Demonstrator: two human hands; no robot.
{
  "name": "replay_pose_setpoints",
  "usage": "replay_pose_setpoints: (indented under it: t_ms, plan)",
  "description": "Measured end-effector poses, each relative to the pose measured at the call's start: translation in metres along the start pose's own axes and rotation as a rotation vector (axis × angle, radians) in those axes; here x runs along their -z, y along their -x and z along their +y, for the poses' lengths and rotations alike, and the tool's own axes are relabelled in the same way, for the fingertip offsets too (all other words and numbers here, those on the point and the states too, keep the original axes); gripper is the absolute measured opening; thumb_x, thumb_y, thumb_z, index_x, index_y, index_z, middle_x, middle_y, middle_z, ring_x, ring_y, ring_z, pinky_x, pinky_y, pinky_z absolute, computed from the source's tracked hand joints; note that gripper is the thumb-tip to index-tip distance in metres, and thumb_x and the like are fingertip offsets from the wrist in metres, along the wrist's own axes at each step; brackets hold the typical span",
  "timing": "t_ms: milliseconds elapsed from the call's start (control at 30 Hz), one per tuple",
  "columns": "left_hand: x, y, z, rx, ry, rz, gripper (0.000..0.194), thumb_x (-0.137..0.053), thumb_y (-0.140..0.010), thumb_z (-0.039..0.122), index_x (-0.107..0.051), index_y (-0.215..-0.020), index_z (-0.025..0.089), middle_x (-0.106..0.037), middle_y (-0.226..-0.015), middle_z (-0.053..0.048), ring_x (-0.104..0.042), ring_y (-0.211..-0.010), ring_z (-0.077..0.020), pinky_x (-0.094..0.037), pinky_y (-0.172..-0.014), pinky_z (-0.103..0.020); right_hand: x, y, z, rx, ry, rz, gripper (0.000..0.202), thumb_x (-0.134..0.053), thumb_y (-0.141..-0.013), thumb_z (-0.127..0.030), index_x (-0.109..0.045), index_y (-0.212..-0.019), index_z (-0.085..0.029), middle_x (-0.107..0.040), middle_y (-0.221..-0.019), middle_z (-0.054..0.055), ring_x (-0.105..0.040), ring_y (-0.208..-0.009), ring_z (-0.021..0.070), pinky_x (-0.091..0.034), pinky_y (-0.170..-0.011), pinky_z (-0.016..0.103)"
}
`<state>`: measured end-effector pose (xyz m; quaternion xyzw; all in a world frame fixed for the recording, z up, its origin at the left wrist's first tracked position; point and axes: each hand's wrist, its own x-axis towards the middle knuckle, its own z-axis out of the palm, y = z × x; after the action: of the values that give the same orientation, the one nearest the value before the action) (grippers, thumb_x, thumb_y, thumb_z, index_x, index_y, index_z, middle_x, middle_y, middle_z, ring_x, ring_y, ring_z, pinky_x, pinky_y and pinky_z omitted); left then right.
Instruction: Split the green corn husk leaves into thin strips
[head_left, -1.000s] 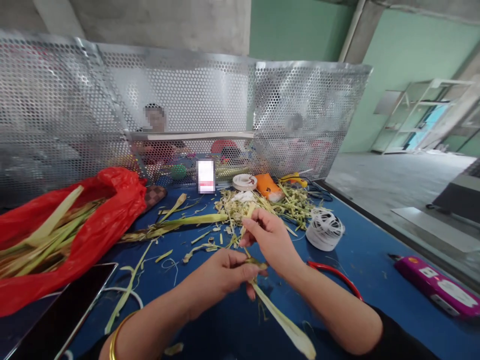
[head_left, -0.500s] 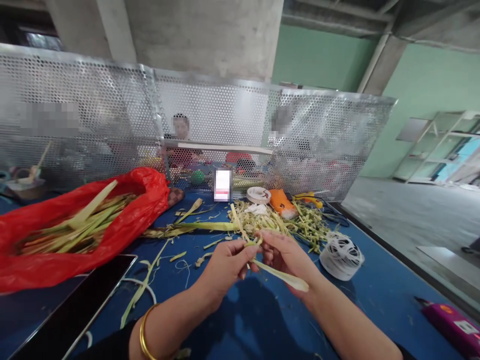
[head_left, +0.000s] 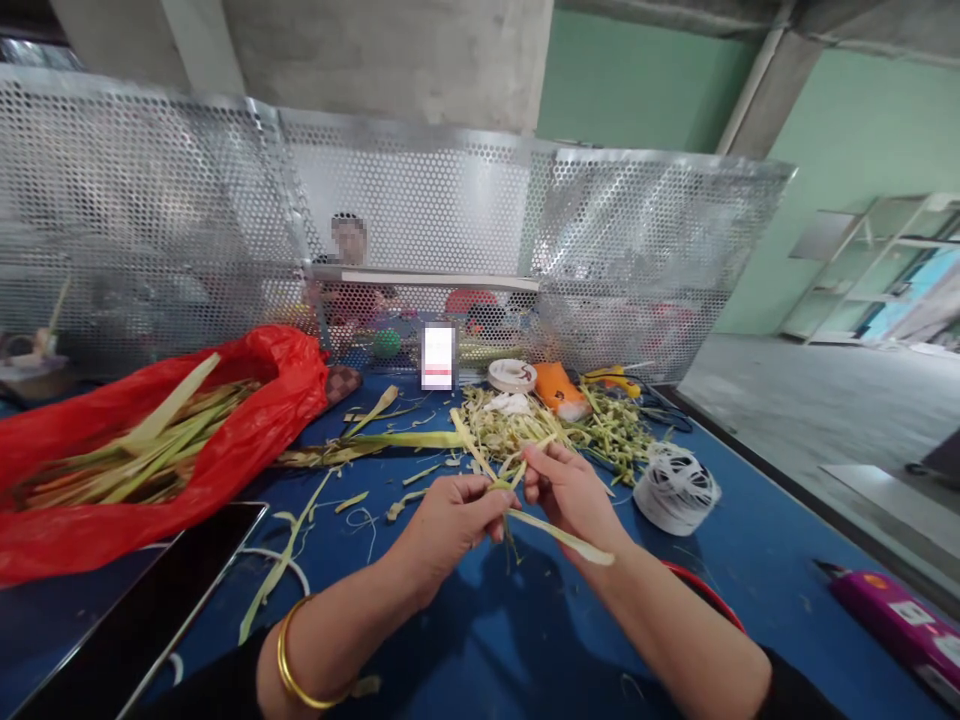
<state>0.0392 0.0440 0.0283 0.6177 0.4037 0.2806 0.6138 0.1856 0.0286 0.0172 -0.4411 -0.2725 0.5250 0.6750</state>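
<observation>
Above the blue table [head_left: 555, 640], my left hand [head_left: 459, 515] pinches a small bundle of pale green plant strips [head_left: 562, 538] between thumb and fingers. One long strip runs from it towards my right wrist, and another points up and away. My right hand [head_left: 562, 490] is closed just to the right, its thumb and index finger pinching a strip end near the bundle. Just beyond both hands lies a heap of shredded plant pieces [head_left: 487, 425].
A red plastic bag [head_left: 277, 370] of leaves and a black tablet [head_left: 150, 620] are on the left. On the right are a white twine roll [head_left: 676, 490] and a purple tool [head_left: 892, 615]. Behind stands a perforated metal screen [head_left: 420, 190], with a person beyond.
My right hand has drawn slightly away from my left, pulling a strip end outward. The view has shifted a little, and a red curved edge now shows beside my right forearm.
</observation>
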Motion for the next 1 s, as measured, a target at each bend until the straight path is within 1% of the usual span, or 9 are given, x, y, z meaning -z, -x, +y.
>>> replay_pose_setpoints:
  t_ms: [200,300,367,433,567,633,733,933,1000]
  plan:
    - [0.001,0.003,0.001,0.026,0.117,-0.007,0.027,-0.066,-0.074,0.041,-0.07,-0.073,0.014,-0.052,-0.048,0.004,-0.032,-0.041,-0.0053,-0.02,-0.043,-0.021,0.004,-0.005,-0.008,-0.005,-0.02,-0.059,0.033,-0.084,-0.056,-0.037,-0.062,-0.064,-0.014,-0.057,-0.048,-0.004,-0.047,-0.04,0.0059,-0.037,-0.043,0.019]
    - [0.005,0.002,0.004,0.016,0.271,0.008,0.028,-0.068,-0.073,0.041,-0.07,-0.077,0.014,-0.062,-0.058,0.0,-0.044,-0.046,-0.0061,-0.031,-0.046,-0.019,0.005,-0.005,-0.003,-0.031,-0.002,-0.061,0.037,-0.082,-0.056,-0.041,-0.066,-0.076,-0.014,-0.064,-0.062,0.0,-0.052,-0.049,0.0094,-0.042,-0.05,0.023]
    - [0.01,0.001,0.007,-0.007,0.372,0.004,0.026,-0.072,-0.071,0.037,-0.071,-0.082,0.014,-0.069,-0.071,-0.003,-0.057,-0.059,-0.009,-0.042,-0.058,-0.02,0.002,-0.002,0.001,-0.025,0.064,-0.002,0.034,-0.08,-0.057,-0.041,-0.063,-0.071,-0.015,-0.062,-0.062,0.001,-0.052,-0.051,0.0113,-0.042,-0.052,0.025]
    - [0.015,-0.001,0.01,-0.04,0.431,0.017,0.023,-0.075,-0.069,0.03,-0.072,-0.086,0.014,-0.073,-0.083,-0.006,-0.064,-0.075,-0.0128,-0.046,-0.075,-0.023,-0.002,0.005,0.005,0.076,0.18,0.069,0.029,-0.076,-0.061,-0.039,-0.058,-0.062,-0.017,-0.056,-0.057,-0.001,-0.049,-0.053,0.0119,-0.04,-0.054,0.026]
    - [0.02,-0.003,0.013,-0.118,0.466,0.055,0.019,-0.075,-0.068,0.024,-0.074,-0.084,0.014,-0.074,-0.087,-0.008,-0.065,-0.086,-0.0158,-0.044,-0.089,-0.027,-0.012,0.022,0.009,0.525,0.604,0.075,0.022,-0.063,-0.077,-0.033,-0.057,-0.06,-0.019,-0.054,-0.063,-0.001,-0.049,-0.066,0.0158,-0.039,-0.066,0.027]
    - [0.018,-0.003,0.012,-0.122,0.491,0.05,0.02,-0.075,-0.067,0.023,-0.073,-0.084,0.014,-0.074,-0.086,-0.008,-0.066,-0.083,-0.0164,-0.045,-0.088,-0.028,-0.015,0.027,0.013,0.551,0.757,-0.045,0.02,-0.062,-0.079,-0.032,-0.061,-0.063,-0.019,-0.059,-0.068,0.001,-0.053,-0.071,0.0179,-0.04,-0.071,0.029]
    - [0.012,-0.002,0.009,-0.092,0.522,0.067,0.027,-0.077,-0.064,0.023,-0.071,-0.089,0.014,-0.074,-0.084,-0.007,-0.066,-0.079,-0.0164,-0.048,-0.081,-0.028,-0.019,0.03,0.023,0.386,0.785,-0.171,0.019,-0.063,-0.079,-0.034,-0.062,-0.068,-0.019,-0.063,-0.07,0.002,-0.055,-0.069,0.0177,-0.041,-0.068,0.027]
    - [0.002,0.0,0.0,-0.108,0.455,0.088,0.029,-0.075,-0.066,0.029,-0.068,-0.09,0.013,-0.064,-0.06,0.001,-0.051,-0.047,-0.0093,-0.038,-0.044,-0.02,-0.022,0.032,0.037,0.279,0.65,-0.188,0.023,-0.052,-0.087,-0.041,-0.058,-0.084,-0.019,-0.059,-0.066,0.001,-0.054,-0.059,0.0157,-0.043,-0.054,0.025]
    - [0.002,0.0,-0.001,-0.122,0.454,0.108,0.029,-0.075,-0.067,0.03,-0.069,-0.089,0.013,-0.063,-0.059,0.002,-0.05,-0.046,-0.0093,-0.039,-0.044,-0.021,-0.021,0.033,0.037,0.314,0.712,-0.176,0.025,-0.044,-0.091,-0.041,-0.058,-0.09,-0.019,-0.061,-0.066,0.002,-0.055,-0.056,0.0163,-0.042,-0.052,0.026]
